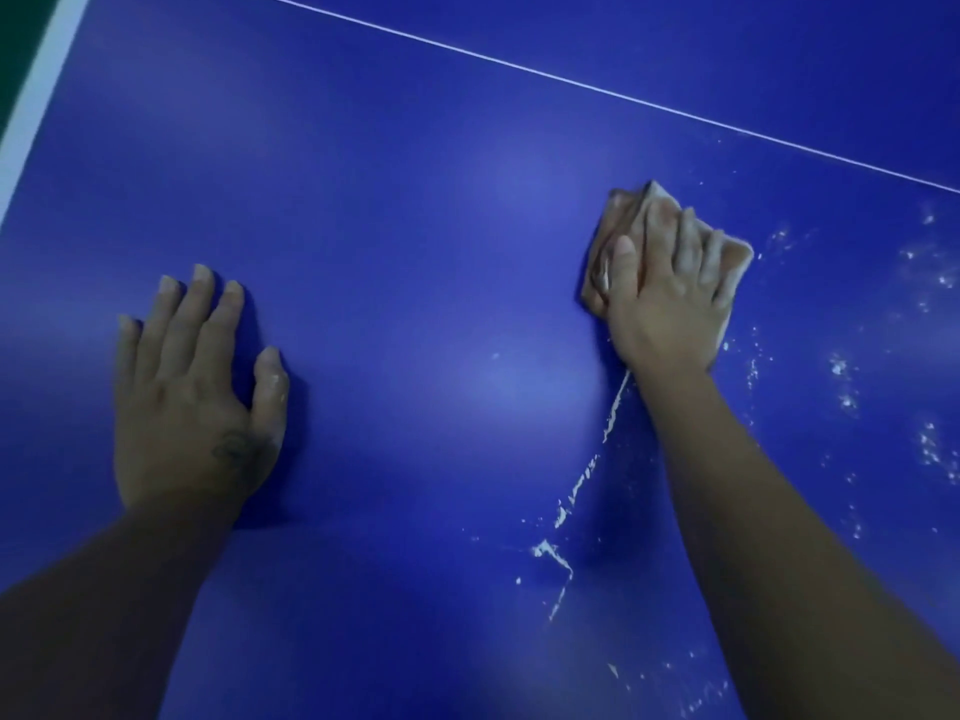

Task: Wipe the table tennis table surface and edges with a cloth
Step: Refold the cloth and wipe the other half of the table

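Table (415, 200): head view, blue top fills nearly whole frame; pale glare patch in middle, betw. the two hands.
Edge band (36, 90): white stripe along table's left edge, runs diag. from top of frame down to left side; dark green area (18, 28) just beyond it in top-left corner.
Thin line (571, 80): white, crosses the top from upper middle down to right side of frame; lies beyond cloth, not touching it.
Cloth (621, 226): tan/brown, folded, flat on table right of middle, near the thin line; corners stick out past fingertips and left of thumb.
Right hand (670, 304): palm down on cloth, fingers straight & close together, pressing it to table; thumb lies along cloth's left part. White dust on fingers.
Left hand (195, 402): flat on bare table, fingers spread wide, holds nothing; well apart from cloth, nearer the edge band.
Powder streak (592, 470): ragged white line from under right wrist toward near side.
Specks (841, 376): white bits scattered right of right hand & forearm.
Open room: wide bare blue stretch betw. hands, and from left hand up to edge band.
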{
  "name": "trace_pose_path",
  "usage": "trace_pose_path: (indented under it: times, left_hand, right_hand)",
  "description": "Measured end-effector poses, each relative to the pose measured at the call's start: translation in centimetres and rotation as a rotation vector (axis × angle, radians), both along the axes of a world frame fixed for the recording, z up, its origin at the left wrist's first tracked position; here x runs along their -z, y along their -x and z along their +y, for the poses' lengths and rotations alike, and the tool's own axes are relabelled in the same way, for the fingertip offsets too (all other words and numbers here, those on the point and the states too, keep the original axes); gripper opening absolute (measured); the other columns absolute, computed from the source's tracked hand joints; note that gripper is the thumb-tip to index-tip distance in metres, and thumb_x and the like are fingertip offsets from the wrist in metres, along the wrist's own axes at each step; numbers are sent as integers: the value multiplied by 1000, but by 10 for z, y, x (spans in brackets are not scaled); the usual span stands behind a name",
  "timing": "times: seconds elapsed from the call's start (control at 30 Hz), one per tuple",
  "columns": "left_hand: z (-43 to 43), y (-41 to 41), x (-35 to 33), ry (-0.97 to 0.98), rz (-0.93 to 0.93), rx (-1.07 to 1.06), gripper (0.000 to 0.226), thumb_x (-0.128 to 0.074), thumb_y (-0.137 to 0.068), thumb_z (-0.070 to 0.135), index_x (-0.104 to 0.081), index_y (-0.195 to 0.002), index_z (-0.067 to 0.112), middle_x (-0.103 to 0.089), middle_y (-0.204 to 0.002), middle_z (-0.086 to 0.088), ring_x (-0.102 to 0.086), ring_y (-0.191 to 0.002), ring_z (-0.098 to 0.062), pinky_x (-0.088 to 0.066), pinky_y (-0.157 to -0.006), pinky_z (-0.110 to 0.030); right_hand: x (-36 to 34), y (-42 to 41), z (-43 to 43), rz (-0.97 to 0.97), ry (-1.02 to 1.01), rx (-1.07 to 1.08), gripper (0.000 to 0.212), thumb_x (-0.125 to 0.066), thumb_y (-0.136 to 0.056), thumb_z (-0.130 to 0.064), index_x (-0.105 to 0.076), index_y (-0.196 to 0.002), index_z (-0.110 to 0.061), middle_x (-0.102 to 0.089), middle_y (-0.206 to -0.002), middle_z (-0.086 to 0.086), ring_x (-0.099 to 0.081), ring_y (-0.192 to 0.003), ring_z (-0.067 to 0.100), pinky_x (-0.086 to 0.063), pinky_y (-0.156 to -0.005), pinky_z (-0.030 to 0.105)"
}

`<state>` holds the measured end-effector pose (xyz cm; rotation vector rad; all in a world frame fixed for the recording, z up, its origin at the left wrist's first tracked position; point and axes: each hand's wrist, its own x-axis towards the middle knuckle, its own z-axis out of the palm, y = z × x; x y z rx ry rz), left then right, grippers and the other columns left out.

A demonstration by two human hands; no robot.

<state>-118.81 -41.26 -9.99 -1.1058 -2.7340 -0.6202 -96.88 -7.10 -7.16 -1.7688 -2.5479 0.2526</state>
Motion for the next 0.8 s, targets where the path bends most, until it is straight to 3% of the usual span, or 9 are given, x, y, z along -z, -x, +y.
trace_pose_path:
  times: [0.2,0.43,0.6,0.8]
  left_hand:
    - [1,-6,-7,44,-10,-24,59,-41,-113,40,-46,-162,8,-38,-174,-15,-27,-165,-35,-14,-135,-54]
    - [-44,-105,-19,147,-68,-104,66,-41,-113,44,-35,-170,12,-25,-180,-12,-18,-168,-35,-14,-136,-58]
    - [-71,-141,-22,257,-112,-141,72,-40,-108,53,-29,-174,28,-15,-184,-4,-7,-171,-29,-7,-137,-58]
    - [-72,-143,-18,206,-108,-144,68,-44,-108,45,-34,-172,25,-18,-183,-4,-11,-170,-30,-9,-136,-59]
  right_hand:
    - [-7,-49,-85,-91,21,-40,69,-14,-107,-61,-8,-172,-38,-5,-181,-1,5,-167,29,9,-132,59]
    - [-22,4,-25,-90,75,-27,70,-20,-106,-70,-15,-170,-44,-7,-181,3,-1,-167,32,10,-128,68]
    - [-16,57,-95,-50,17,-289,66,-23,-108,-67,-17,-170,-46,-10,-181,1,0,-167,35,10,-128,64]
    - [-3,-6,-141,29,-56,-519,67,-36,-107,-68,-33,-168,-40,-23,-178,-5,-11,-167,31,-5,-131,62]
